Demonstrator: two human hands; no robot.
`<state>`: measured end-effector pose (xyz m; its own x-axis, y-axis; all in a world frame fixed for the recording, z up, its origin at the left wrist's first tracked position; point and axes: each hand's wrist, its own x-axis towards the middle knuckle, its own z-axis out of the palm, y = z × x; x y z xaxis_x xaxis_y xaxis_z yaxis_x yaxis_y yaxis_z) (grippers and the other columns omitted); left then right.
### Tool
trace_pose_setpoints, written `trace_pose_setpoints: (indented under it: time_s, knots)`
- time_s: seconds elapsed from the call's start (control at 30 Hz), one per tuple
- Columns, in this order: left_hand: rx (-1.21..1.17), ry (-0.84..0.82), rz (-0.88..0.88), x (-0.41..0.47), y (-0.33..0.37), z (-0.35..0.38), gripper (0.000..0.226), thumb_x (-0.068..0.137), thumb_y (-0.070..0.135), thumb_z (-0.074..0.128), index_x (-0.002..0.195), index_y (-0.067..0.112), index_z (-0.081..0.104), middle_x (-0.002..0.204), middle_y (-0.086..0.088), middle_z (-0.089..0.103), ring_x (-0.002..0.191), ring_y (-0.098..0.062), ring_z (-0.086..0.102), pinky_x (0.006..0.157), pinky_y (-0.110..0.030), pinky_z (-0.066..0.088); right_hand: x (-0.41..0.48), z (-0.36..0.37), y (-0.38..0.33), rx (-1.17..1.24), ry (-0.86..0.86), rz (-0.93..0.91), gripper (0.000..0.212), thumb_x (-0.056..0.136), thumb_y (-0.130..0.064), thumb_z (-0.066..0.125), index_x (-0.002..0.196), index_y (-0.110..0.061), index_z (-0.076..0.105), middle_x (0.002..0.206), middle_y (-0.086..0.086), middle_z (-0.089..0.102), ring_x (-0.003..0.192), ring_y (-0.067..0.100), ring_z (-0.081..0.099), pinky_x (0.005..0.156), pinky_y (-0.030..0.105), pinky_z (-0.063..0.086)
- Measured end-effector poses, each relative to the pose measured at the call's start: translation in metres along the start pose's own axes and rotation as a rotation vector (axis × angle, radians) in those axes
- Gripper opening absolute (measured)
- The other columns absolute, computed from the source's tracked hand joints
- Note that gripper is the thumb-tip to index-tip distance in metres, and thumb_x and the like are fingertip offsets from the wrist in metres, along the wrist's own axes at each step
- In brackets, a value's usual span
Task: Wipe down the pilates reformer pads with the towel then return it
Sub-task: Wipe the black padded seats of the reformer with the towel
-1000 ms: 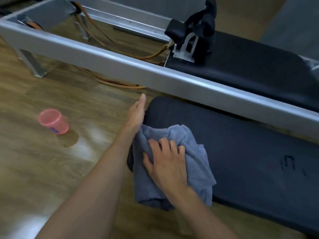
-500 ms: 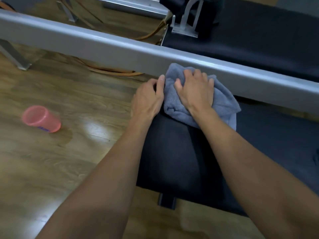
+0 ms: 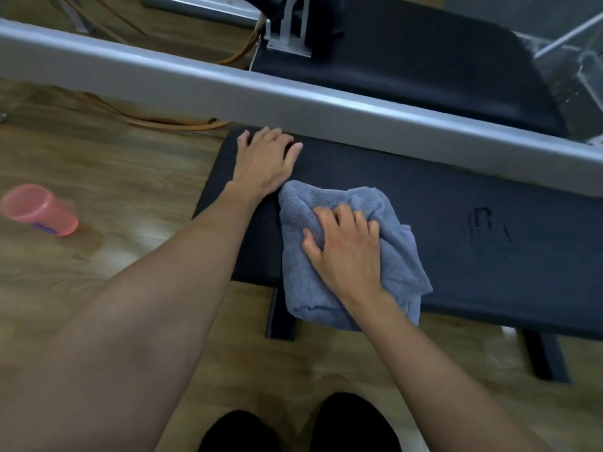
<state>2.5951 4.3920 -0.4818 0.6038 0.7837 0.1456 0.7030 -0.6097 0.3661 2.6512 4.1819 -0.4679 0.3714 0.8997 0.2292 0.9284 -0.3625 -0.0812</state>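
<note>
Dark, matte padding here, a long flat black pad (image 3: 456, 243) with rounded corners, set on short dark legs over a glossy wood-grain floor (image 3: 130, 164), and a few small wet-looking marks shine on its surface toward the right. Right behind it runs a smooth, brushed grey metal rail (image 3: 195, 83), long and boxy with softened edges, and beyond the rail sits a second black upholstered carriage pad (image 3: 424, 70) with a pale metal bracket at its near end. Orange cords (image 3: 182, 123) snake across the floor under the rail. The towel (image 3: 396, 252), a soft, nubby blue-grey terry cloth, is bunched into a loose, rumpled wad on the left part of the near pad, its lower edge drooping over the front lip. The right hand (image 3: 346, 252) presses down on top of it, fingers spread and curled, digging into the folds and pinching up a ridge of cloth, arm reaching in straight from below. The left hand (image 3: 266, 163) lies flat on the pad's far left corner, just beside the towel, palm down, fingers loosely fanned toward the rail, gripping nothing. Off to the left a translucent pink plastic cup (image 3: 39, 210) stands on the floor, well apart from the pad.
</note>
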Motion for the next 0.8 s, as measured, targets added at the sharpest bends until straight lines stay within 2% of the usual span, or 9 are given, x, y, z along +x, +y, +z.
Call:
trace_pose_setpoints:
  time_s: [0.13,0.27,0.33,0.47,0.57,0.7,0.8]
  knots:
    - [0.0,0.085,-0.022,0.016,0.004,0.009,0.045,0.103,0.04,0.027,0.111,0.017,0.066,0.123,-0.004,0.065,0.123,-0.023,0.052,0.111,-0.047,0.025,0.024,0.008,0.012,0.069,0.037,-0.015,0.034,0.09,-0.043,0.046,0.108,-0.019,0.06,0.1,0.006,0.06,0.092,0.028,0.055,0.08,0.046,0.04]
    - [0.002,0.229,-0.035,0.024,-0.009,0.023,0.05,0.103,0.041,0.022,0.095,0.02,0.067,0.104,-0.004,0.071,0.103,-0.024,0.061,0.1,-0.042,0.033,0.108,0.035,0.033,0.072,0.089,0.036,0.034,0.089,-0.041,0.044,0.104,-0.015,0.058,0.108,0.011,0.061,0.101,0.033,0.055,0.078,0.046,0.037]
    - [0.022,0.246,-0.031,0.026,-0.008,0.026,0.051,0.102,0.043,0.021,0.094,0.021,0.066,0.1,-0.003,0.071,0.099,-0.023,0.061,0.101,-0.042,0.033,0.154,0.047,0.045,0.062,0.095,0.055,0.037,0.089,-0.042,0.039,0.106,-0.014,0.057,0.113,0.012,0.06,0.104,0.033,0.055,0.079,0.044,0.037]
    - [0.067,0.208,-0.039,0.026,-0.005,0.023,0.052,0.101,0.047,0.021,0.1,0.021,0.066,0.106,-0.002,0.07,0.105,-0.023,0.059,0.105,-0.042,0.03,0.2,0.055,0.053,0.06,0.046,0.158,0.044,0.091,-0.044,0.036,0.114,-0.014,0.058,0.12,0.016,0.061,0.109,0.036,0.055,0.09,0.049,0.039]
    - [0.055,0.175,-0.033,0.02,0.002,0.017,0.052,0.101,0.048,0.022,0.105,0.02,0.066,0.11,-0.003,0.069,0.108,-0.023,0.058,0.106,-0.043,0.03,0.173,0.044,0.049,0.022,0.041,0.152,0.044,0.093,-0.043,0.036,0.12,-0.013,0.055,0.124,0.017,0.057,0.112,0.035,0.052,0.093,0.048,0.036]
    - [0.108,0.101,-0.053,0.016,0.005,0.011,0.05,0.1,0.047,0.025,0.11,0.015,0.064,0.116,-0.012,0.065,0.112,-0.031,0.055,0.104,-0.048,0.03,0.091,0.023,0.049,0.009,0.035,0.109,0.043,0.094,-0.045,0.04,0.121,-0.015,0.055,0.12,0.015,0.057,0.111,0.034,0.05,0.091,0.047,0.034]
    - [0.1,0.036,-0.067,0.01,0.024,0.014,0.05,0.101,0.045,0.027,0.119,0.013,0.061,0.127,-0.014,0.06,0.122,-0.032,0.05,0.111,-0.051,0.025,0.038,0.005,0.058,-0.003,0.027,0.097,0.042,0.093,-0.045,0.042,0.12,-0.016,0.057,0.115,0.013,0.058,0.106,0.033,0.052,0.089,0.047,0.035]
